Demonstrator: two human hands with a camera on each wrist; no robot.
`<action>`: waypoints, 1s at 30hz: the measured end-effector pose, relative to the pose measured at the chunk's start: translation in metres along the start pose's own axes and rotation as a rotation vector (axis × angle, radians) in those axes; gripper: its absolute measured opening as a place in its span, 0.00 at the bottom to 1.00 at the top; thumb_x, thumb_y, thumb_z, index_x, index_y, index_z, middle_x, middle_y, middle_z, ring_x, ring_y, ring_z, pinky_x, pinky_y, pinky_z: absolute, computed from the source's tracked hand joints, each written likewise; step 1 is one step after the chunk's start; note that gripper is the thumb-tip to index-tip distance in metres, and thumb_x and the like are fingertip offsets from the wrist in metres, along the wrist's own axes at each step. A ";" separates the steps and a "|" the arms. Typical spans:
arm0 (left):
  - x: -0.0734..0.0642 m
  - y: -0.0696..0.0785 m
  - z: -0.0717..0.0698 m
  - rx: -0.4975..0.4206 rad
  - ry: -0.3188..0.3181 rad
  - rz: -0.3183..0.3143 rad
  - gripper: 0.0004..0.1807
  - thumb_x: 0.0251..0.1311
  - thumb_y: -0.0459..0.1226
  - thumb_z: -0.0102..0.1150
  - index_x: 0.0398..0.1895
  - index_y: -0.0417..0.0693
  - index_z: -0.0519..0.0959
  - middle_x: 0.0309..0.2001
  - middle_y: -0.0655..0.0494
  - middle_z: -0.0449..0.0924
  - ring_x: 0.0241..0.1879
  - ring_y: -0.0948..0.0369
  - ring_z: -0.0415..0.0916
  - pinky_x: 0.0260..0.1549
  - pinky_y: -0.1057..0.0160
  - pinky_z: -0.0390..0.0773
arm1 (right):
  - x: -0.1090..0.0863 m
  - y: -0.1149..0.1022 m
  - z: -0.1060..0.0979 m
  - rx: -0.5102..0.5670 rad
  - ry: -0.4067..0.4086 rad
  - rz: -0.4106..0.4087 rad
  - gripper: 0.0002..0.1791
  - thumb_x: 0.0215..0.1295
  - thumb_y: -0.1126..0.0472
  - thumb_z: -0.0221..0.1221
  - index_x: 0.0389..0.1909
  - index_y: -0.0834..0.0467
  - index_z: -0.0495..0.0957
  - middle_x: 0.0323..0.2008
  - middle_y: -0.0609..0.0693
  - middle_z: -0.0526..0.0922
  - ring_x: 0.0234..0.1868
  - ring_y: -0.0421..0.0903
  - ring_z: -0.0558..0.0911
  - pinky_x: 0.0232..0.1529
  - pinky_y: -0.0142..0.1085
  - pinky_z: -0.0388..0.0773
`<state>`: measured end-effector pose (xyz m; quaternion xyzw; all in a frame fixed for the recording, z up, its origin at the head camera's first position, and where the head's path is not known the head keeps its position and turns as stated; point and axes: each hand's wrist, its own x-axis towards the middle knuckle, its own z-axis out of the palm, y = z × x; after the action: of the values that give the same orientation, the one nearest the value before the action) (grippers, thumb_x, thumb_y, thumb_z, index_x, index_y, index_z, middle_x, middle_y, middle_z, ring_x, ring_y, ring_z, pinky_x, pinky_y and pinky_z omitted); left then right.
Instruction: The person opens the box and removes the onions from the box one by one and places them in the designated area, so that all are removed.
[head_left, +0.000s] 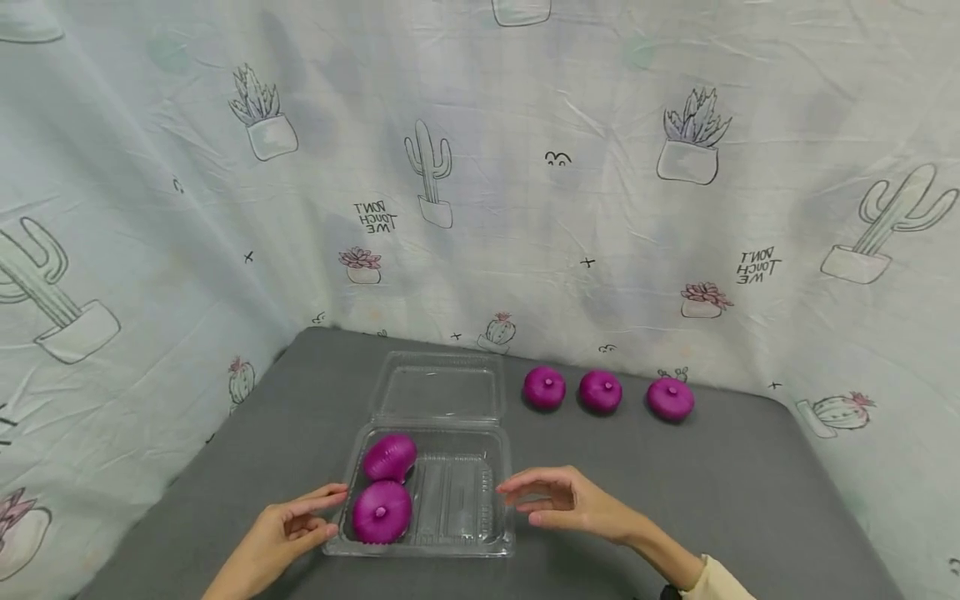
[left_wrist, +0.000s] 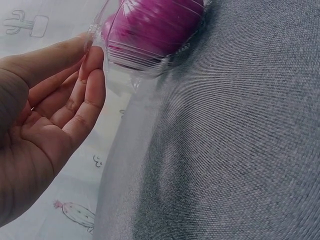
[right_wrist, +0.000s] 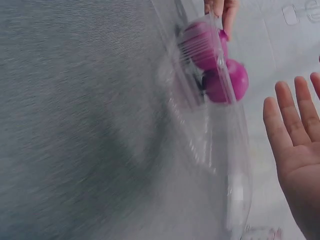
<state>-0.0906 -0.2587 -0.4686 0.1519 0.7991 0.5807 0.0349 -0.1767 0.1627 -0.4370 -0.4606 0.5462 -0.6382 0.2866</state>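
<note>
A clear plastic clamshell container (head_left: 457,546) lies with its lid (head_left: 442,392) folded back. Two purple onions (head_left: 381,512) sit in its left side; the nearer has its stub upward, the farther lies tilted. My left hand (head_left: 281,533) is at the container's left rim, and the left wrist view shows the thumb and fingertips pinching that rim (left_wrist: 93,31). Beside the right wall is my right hand (head_left: 577,504), fingers loosely bent and holding nothing. In the right wrist view its fingers (right_wrist: 295,120) are extended, apart from the container.
Three more purple onions stand in a row at the back right: one on the left (head_left: 544,388), one in the middle (head_left: 601,392), one on the right (head_left: 671,399). A grey cloth (head_left: 720,492) covers the table. Behind hangs a printed curtain (head_left: 510,208).
</note>
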 end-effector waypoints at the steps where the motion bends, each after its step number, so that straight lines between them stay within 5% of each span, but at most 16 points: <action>1: -0.001 0.000 0.000 0.001 0.002 -0.005 0.20 0.61 0.29 0.60 0.58 0.41 0.78 0.58 0.65 0.75 0.31 0.66 0.78 0.27 0.66 0.77 | 0.006 0.001 0.000 0.012 -0.024 0.004 0.22 0.68 0.75 0.51 0.62 0.72 0.66 0.61 0.68 0.69 0.62 0.63 0.69 0.59 0.55 0.65; 7: -0.004 0.003 -0.001 0.017 -0.003 -0.026 0.20 0.62 0.31 0.60 0.58 0.42 0.77 0.59 0.63 0.75 0.31 0.64 0.79 0.26 0.64 0.77 | 0.049 0.002 -0.003 0.057 -0.258 0.069 0.26 0.65 0.75 0.55 0.64 0.76 0.61 0.65 0.71 0.62 0.68 0.57 0.64 0.62 0.59 0.60; 14: -0.005 0.003 -0.005 0.019 0.003 -0.036 0.20 0.62 0.32 0.60 0.59 0.40 0.77 0.59 0.64 0.75 0.32 0.63 0.80 0.28 0.64 0.78 | 0.122 0.012 0.002 0.015 -0.507 0.154 0.27 0.58 0.81 0.58 0.60 0.80 0.64 0.67 0.68 0.62 0.70 0.46 0.62 0.65 0.47 0.61; 18: -0.002 0.001 -0.004 0.020 -0.005 0.033 0.20 0.63 0.28 0.58 0.58 0.41 0.77 0.59 0.59 0.75 0.33 0.63 0.80 0.30 0.66 0.79 | 0.154 0.022 0.011 0.084 -0.577 0.188 0.26 0.55 0.86 0.56 0.56 0.84 0.63 0.67 0.70 0.60 0.70 0.44 0.61 0.67 0.48 0.59; 22: 0.002 0.002 -0.002 0.017 -0.023 0.037 0.20 0.63 0.28 0.57 0.59 0.35 0.75 0.60 0.54 0.75 0.34 0.62 0.80 0.34 0.66 0.80 | 0.174 0.030 0.017 0.104 -0.585 0.250 0.28 0.54 0.87 0.56 0.58 0.83 0.62 0.67 0.70 0.59 0.69 0.40 0.62 0.68 0.42 0.56; 26: 0.003 0.004 -0.003 0.005 -0.035 -0.005 0.21 0.64 0.30 0.58 0.58 0.26 0.72 0.59 0.72 0.73 0.35 0.62 0.80 0.33 0.66 0.79 | 0.188 0.036 0.022 0.051 -0.594 0.361 0.31 0.55 0.85 0.57 0.62 0.78 0.63 0.68 0.65 0.62 0.68 0.35 0.63 0.67 0.33 0.56; 30: 0.003 0.003 -0.003 -0.006 -0.031 -0.007 0.22 0.63 0.30 0.58 0.57 0.23 0.71 0.59 0.73 0.72 0.34 0.63 0.80 0.33 0.66 0.79 | 0.194 0.036 0.020 -0.050 -0.645 0.454 0.32 0.57 0.81 0.59 0.64 0.72 0.65 0.67 0.60 0.66 0.65 0.32 0.65 0.66 0.28 0.56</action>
<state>-0.0932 -0.2598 -0.4642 0.1580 0.7971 0.5807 0.0500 -0.2433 -0.0235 -0.4189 -0.5116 0.5316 -0.3676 0.5661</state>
